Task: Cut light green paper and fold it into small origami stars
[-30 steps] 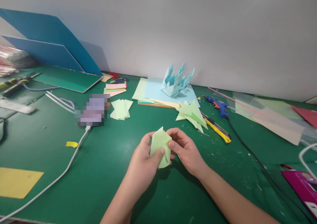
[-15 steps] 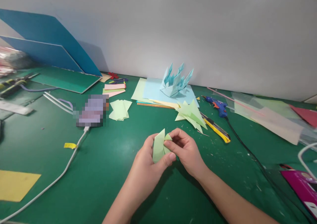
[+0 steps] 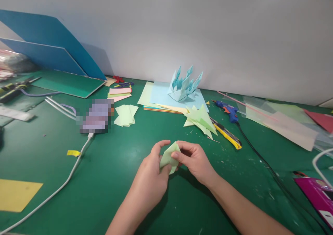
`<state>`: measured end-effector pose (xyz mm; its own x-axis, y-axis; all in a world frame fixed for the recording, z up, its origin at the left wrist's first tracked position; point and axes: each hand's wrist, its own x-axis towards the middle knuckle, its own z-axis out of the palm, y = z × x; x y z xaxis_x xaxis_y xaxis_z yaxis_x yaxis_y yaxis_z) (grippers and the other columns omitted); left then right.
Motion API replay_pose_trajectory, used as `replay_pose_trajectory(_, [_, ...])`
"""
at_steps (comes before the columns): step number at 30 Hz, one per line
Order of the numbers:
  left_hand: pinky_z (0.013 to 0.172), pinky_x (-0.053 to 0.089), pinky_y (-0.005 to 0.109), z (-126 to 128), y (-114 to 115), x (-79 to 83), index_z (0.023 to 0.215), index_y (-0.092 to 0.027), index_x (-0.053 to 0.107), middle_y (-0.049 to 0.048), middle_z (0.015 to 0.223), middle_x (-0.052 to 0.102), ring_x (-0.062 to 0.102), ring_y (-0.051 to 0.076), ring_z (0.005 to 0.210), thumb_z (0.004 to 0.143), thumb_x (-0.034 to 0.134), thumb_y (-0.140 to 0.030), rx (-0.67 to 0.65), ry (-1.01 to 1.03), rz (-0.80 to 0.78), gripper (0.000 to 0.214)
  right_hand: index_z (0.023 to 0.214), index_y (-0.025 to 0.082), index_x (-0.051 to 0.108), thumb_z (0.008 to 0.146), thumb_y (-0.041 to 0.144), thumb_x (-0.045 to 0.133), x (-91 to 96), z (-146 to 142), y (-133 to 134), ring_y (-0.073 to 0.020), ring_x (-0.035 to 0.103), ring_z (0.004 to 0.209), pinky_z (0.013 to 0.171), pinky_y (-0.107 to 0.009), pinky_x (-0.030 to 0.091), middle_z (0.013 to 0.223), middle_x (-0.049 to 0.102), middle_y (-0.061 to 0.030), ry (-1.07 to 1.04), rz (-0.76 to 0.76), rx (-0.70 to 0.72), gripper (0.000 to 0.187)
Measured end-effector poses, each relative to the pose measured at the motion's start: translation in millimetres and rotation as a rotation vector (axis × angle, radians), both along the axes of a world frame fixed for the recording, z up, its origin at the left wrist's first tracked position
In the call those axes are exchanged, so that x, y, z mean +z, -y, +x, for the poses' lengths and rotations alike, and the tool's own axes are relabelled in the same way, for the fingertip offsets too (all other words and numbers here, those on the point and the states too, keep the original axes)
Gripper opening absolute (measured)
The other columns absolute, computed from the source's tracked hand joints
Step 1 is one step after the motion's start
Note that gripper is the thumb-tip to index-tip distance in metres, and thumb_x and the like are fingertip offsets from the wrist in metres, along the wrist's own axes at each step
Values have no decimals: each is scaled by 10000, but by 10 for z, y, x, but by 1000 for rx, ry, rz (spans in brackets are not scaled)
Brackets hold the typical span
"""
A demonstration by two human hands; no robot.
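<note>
Between my hands is a small folded piece of light green paper, held a little above the green table. My left hand grips its lower left side, thumb on the near face and index finger raised and curved behind. Along the right edge, my right hand pinches the paper with its thumb on top and fingers behind, partly hidden. Beyond my hands lies a pile of pointed, folded light green papers. Farther back stands a light blue folded-paper crown shape on sheets of coloured paper.
Right of the pile lie a yellow utility knife and a blue glue gun with a black cord. Cut green papers sit to the left, near a blurred-out device on a white cable. Blue boards lean at the back left.
The green paper has been turned and its right flap now lies flatter. My right thumb has moved onto its front face, and my left index finger has lifted off its edge.
</note>
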<state>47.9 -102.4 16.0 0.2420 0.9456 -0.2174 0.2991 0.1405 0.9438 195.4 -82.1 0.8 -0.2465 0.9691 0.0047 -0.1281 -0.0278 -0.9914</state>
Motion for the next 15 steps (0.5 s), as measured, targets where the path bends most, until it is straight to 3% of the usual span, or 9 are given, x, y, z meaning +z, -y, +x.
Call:
replay_pose_trajectory(7, [723,480,308,-76,7,49,1225,-253,534,65,997,688,648,226,845,768,549,-150,-40,54,-15,469,559,173,605,796,455,621,0,7,40,-86,445,469,396,-203,420,576,450,25,41,115,5,369])
replay_pose_trajectory(11, [738,498,315,-86,18,74,1198,-226,538,64,903,710,670,233,835,772,550,-136,-93,150,-61,436,542,167,577,825,438,588,-28,4,64,-83,415,457,389,-209,364,567,432,24,10,100,-22,393])
replay_pose_trajectory(15, [773,507,319,-94,18,77,1184,-248,525,57,949,700,673,216,859,786,527,-132,-139,217,-101,415,527,160,551,836,434,575,-69,-6,83,-73,388,437,411,-213,301,516,416,37,9,63,-38,414])
